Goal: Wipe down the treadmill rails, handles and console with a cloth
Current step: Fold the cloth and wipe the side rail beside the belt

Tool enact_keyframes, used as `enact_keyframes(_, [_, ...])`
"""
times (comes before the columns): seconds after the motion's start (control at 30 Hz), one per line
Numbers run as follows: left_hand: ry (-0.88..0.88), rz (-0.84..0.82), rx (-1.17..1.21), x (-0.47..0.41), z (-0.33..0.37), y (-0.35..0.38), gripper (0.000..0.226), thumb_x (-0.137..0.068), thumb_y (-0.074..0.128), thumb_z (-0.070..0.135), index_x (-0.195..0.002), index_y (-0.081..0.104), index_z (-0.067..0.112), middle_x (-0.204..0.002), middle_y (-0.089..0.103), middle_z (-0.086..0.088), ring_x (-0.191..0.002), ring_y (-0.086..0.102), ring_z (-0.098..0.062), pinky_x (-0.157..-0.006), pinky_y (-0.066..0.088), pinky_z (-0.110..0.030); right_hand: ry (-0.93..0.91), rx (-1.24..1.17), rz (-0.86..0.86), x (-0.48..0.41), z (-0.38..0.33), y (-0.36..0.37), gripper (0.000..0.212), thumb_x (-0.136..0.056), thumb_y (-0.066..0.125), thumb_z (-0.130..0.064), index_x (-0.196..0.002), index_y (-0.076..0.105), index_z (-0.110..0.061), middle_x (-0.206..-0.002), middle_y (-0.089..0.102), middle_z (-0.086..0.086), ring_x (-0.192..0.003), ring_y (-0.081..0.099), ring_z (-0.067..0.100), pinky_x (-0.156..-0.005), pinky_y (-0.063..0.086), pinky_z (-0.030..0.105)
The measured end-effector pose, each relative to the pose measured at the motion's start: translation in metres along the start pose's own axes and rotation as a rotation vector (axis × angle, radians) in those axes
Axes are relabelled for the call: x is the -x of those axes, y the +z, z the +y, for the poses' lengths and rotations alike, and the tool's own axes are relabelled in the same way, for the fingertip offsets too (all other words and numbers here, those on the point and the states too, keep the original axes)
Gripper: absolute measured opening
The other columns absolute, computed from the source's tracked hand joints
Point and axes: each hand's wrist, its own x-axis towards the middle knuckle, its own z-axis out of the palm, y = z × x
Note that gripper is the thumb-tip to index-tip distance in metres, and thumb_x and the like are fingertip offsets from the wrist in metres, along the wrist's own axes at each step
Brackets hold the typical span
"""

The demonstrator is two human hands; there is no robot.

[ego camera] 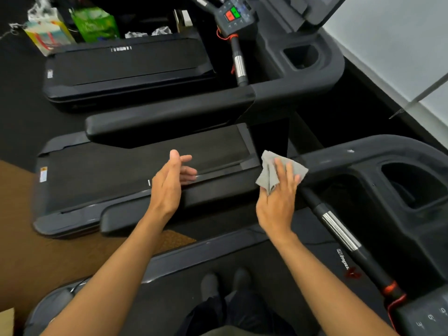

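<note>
Atop the handrail [206,197], flat right hand [276,202] presses crumpled grey cloth [266,170]; left hand [169,185] relaxed.

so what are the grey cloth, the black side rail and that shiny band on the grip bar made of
The cloth looks like thin woven or microfibre fabric, matte grey; it creases under the right hand. The side rail is probably moulded plastic or foam-skinned, matte black with dull highlights. The shiny band looks like polished metal or chrome plating, with sharp mirror-like streaks.
</note>
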Motion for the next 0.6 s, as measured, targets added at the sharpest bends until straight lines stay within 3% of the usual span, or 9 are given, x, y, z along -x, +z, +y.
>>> enact_keyframes(0.1, [-0.029,0.108,0.002,0.002,-0.006,-0.028,0.068,-0.106,0.025,0.065,-0.121,0.073,0.020,-0.096,0.079,-0.008,-0.091,0.076,-0.023,-0.091,0.060,-0.049,-0.193,-0.021,-0.113,0.059,-0.051,0.032,0.072,-0.094,0.054,-0.004,-0.162,0.030,-0.010,-0.170,0.027,0.001,-0.161,0.009,0.031,-0.128,0.007,0.060])
enact_keyframes(0.2, [-0.024,0.153,-0.033,0.004,-0.012,-0.054,0.071,-0.101,0.024,0.074,-0.121,0.072,0.026,-0.097,0.079,-0.006,-0.091,0.077,-0.021,-0.093,0.059,-0.053,-0.434,-0.003,-0.282,0.092,-0.092,0.057,0.074,-0.093,0.051,-0.017,-0.163,0.028,-0.014,-0.173,0.020,0.001,-0.161,0.006,0.029,-0.129,0.006,0.056])
enact_keyframes(0.33, [-0.003,0.206,-0.086,0.006,-0.023,-0.079,0.072,-0.099,0.024,0.078,-0.121,0.071,0.028,-0.096,0.078,-0.004,-0.089,0.076,-0.020,-0.096,0.057,-0.055,-0.619,0.036,-0.359,0.059,-0.067,0.046,0.080,-0.085,0.053,-0.010,-0.162,0.034,-0.017,-0.170,0.026,-0.002,-0.160,0.016,0.024,-0.130,0.013,0.050])
enact_keyframes(0.5, [-0.004,0.198,-0.154,0.008,-0.030,-0.080,0.075,-0.097,0.024,0.081,-0.121,0.072,0.028,-0.092,0.077,-0.002,-0.087,0.076,-0.017,-0.096,0.056,-0.054,-0.231,0.106,-0.095,-0.007,0.026,-0.011,0.084,-0.083,0.064,0.005,-0.160,0.035,-0.013,-0.166,0.035,0.000,-0.158,0.024,0.025,-0.128,0.016,0.055])
enact_keyframes(0.6, [-0.001,0.169,-0.269,0.006,-0.031,-0.078,0.072,-0.095,0.022,0.084,-0.116,0.073,0.038,-0.088,0.078,0.009,-0.092,0.075,-0.014,-0.098,0.054,-0.055,-0.139,0.183,-0.071,-0.019,0.035,-0.016,0.075,-0.092,0.064,-0.004,-0.160,0.033,-0.011,-0.165,0.036,0.005,-0.159,0.020,0.027,-0.129,0.012,0.056])
